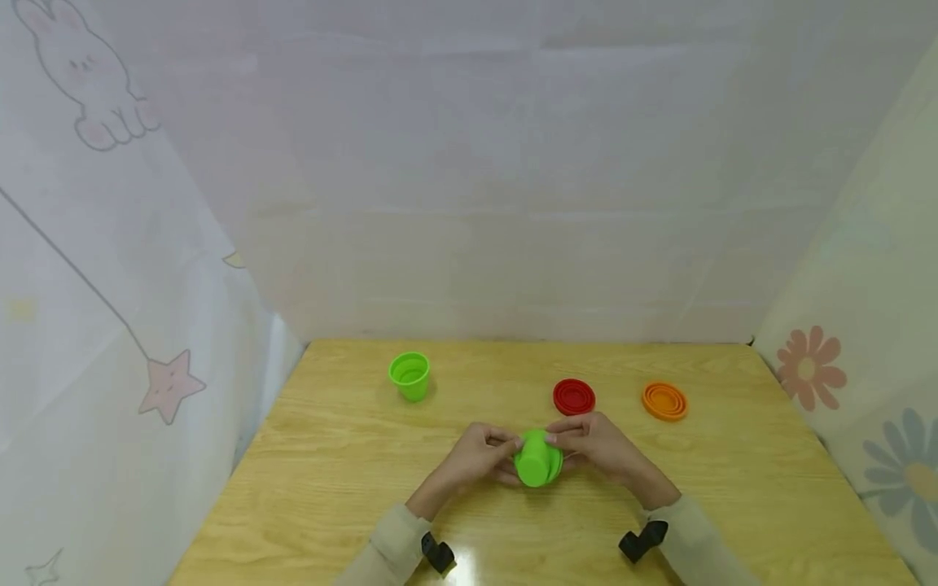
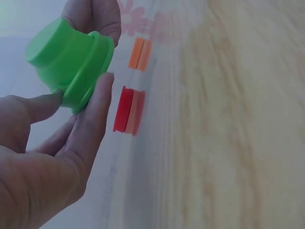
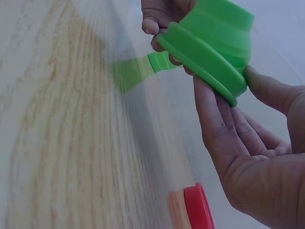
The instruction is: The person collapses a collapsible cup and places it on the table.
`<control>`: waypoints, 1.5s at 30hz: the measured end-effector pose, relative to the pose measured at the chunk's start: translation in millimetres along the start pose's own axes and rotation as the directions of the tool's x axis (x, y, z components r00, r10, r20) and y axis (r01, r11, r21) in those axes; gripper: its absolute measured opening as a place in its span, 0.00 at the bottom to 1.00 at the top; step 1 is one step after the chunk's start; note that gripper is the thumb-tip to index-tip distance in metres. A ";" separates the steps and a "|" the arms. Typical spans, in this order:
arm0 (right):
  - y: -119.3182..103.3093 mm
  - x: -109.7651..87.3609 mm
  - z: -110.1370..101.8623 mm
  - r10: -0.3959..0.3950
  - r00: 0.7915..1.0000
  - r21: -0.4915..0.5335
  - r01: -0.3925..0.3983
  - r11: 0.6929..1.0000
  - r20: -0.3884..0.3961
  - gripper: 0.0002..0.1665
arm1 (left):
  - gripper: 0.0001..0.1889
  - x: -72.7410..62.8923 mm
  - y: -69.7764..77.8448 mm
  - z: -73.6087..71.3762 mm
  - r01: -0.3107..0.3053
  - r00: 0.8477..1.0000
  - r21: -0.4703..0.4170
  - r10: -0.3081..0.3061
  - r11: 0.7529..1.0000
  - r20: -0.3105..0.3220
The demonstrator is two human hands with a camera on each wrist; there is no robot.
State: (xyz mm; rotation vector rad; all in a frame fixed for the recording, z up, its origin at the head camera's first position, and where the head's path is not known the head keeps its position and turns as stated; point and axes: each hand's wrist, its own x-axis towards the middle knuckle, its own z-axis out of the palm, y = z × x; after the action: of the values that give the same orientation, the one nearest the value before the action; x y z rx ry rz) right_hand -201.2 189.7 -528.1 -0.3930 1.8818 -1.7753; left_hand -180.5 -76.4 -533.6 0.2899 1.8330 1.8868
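Between both hands is a green collapsible cup [image 1: 536, 461], its narrow base facing the head camera and its body partly folded, one side bulging past the other. My left hand [image 1: 476, 457] pinches its rim side, thumb on the wall and fingers beneath, as the left wrist view shows. On the opposite side my right hand [image 1: 604, 448] grips the same cup [image 3: 214, 43], thumb against the wall and fingers under the rim. Just beyond the hands lies a red collapsed cup [image 1: 574, 397], ringed and flat.
A second green cup [image 1: 409, 375] stands upright and extended at the back left of the wooden table [image 1: 330, 472]. Toward the back right lies an orange collapsed cup [image 1: 664, 401]. Printed cloth [image 1: 513, 179] hangs behind and along both sides of the table.
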 end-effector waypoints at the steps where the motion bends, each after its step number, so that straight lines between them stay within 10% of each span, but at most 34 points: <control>1: -0.5 0.0 -0.2 -0.005 1.000 -0.007 0.005 1.000 -0.005 0.30 | 0.15 0.1 1.1 0.2 -0.008 1.000 0.013 0.008 1.000 -0.004; 22: -1.6 3.3 15.5 -0.119 0.993 -0.359 0.101 0.928 -0.028 0.15 | 0.11 -3.0 7.3 0.0 -0.087 0.988 0.403 0.132 0.911 -0.085; 30: -2.6 2.3 15.0 -0.052 0.998 -0.202 0.045 0.978 -0.029 0.21 | 0.13 1.3 2.9 -8.2 -0.067 0.989 0.337 0.107 0.939 -0.102; 36: -4.4 4.8 14.8 -0.001 0.999 -0.042 -0.002 0.999 -0.054 0.25 | 0.19 0.5 5.6 -8.6 -0.008 0.993 0.062 0.016 0.998 -0.121; 45: -4.9 6.9 12.9 0.009 1.000 0.024 -0.009 1.000 -0.021 0.26 | 0.18 0.8 9.7 -7.8 0.034 0.991 0.012 -0.032 0.999 -0.134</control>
State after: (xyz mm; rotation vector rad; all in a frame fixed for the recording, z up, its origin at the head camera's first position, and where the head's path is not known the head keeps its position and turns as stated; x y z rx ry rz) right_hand -200.4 174.6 -524.5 -0.3580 1.8717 -1.8010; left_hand -186.8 -82.7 -524.9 0.1399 1.9268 1.9116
